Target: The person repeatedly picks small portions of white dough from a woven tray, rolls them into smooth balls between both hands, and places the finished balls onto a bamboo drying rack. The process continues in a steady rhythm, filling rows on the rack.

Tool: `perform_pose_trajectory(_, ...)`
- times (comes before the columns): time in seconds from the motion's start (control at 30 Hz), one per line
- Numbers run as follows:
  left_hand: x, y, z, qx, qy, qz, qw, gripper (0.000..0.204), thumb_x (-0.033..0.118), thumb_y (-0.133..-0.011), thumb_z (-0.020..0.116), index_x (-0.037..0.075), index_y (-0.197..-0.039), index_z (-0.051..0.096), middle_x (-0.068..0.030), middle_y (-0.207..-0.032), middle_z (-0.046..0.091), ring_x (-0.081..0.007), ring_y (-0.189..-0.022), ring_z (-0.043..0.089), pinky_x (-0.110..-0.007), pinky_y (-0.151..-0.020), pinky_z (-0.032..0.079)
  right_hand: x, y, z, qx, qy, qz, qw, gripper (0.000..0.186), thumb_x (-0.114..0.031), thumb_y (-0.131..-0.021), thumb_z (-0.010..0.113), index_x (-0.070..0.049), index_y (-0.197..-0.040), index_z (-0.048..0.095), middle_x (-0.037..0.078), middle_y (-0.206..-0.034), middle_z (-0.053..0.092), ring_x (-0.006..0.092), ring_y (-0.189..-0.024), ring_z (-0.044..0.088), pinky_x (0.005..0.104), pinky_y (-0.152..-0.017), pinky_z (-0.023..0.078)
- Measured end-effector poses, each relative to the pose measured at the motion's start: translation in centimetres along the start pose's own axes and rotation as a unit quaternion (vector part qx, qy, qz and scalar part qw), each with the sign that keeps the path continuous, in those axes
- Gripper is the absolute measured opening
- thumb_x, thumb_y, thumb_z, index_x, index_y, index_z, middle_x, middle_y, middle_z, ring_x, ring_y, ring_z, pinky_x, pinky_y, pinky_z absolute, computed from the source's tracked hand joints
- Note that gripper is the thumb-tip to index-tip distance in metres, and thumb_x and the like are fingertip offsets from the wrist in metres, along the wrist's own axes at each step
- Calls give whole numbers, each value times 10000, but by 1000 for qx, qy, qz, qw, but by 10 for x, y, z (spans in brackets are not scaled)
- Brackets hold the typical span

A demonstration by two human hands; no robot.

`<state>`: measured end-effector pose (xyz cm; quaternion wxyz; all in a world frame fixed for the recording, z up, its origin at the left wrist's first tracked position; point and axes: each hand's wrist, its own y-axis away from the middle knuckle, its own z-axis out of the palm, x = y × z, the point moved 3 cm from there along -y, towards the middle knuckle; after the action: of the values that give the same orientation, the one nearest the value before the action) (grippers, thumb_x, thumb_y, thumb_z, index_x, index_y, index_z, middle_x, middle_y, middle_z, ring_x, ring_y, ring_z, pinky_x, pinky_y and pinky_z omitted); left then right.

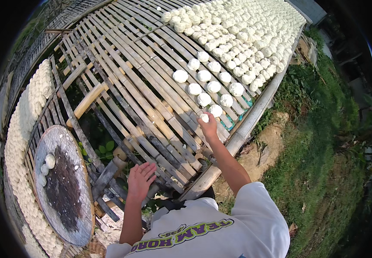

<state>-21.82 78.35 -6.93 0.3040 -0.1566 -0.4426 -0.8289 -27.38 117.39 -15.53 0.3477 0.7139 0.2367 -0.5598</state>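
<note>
My right hand (209, 129) reaches forward over a bamboo slat rack (138, 99), its fingers closed round a small white ball (204, 117) that looks lumpy and chalky. Just beyond it lie several loose white balls (203, 99), spaced apart on the slats; the nearest one (215, 110) is right beside the held ball. My left hand (141, 179) is in the air by the rack's near edge, palm up with fingers spread and nothing in it. To its left, a round woven tray (86, 193) with a dark stained middle carries three white balls (50, 161) near its left side.
Densely packed rows of white balls (246, 30) cover the rack's far right. More balls (29, 103) line another rack at the left. A thick bamboo pole (255, 114) edges the rack's right side, with a grassy slope (311, 172) beyond. Wide gaps run between some slats.
</note>
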Motion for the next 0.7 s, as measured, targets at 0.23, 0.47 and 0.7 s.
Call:
perform_pose_trajectory(0.23,8,5,1,-17,15,-6,1000,535,477,-1056,425,38,-1337,545,-186,-1418,587,-309,-1331,544,-456,-1088,402,15,-9,3,-116,605,-237,751,767,-424,-909,685,-150,-1566,402,204,-1665,256,372,-1562,200,559,-1216,252)
perform_pose_trajectory(0.47,24,33,8,-22,-20,-11,1000,531,487,-1065,413,49,-1326,564,-191,-1418,600,-318,-1329,560,-448,-1073,440,38,24,22,-131,642,-247,714,787,-384,-941,623,-77,-1603,327,237,-1689,191,425,-1575,142,602,-1235,205)
perform_pose_trajectory(0.7,146,98,-69,-28,-54,229,972,417,395,-1075,490,45,-1284,578,-184,-1334,637,-305,-1242,628,-414,-1033,483,54,64,34,-117,438,-248,856,681,-284,-965,592,-1,-1556,403,360,-1632,215,523,-1509,233,561,-1219,247)
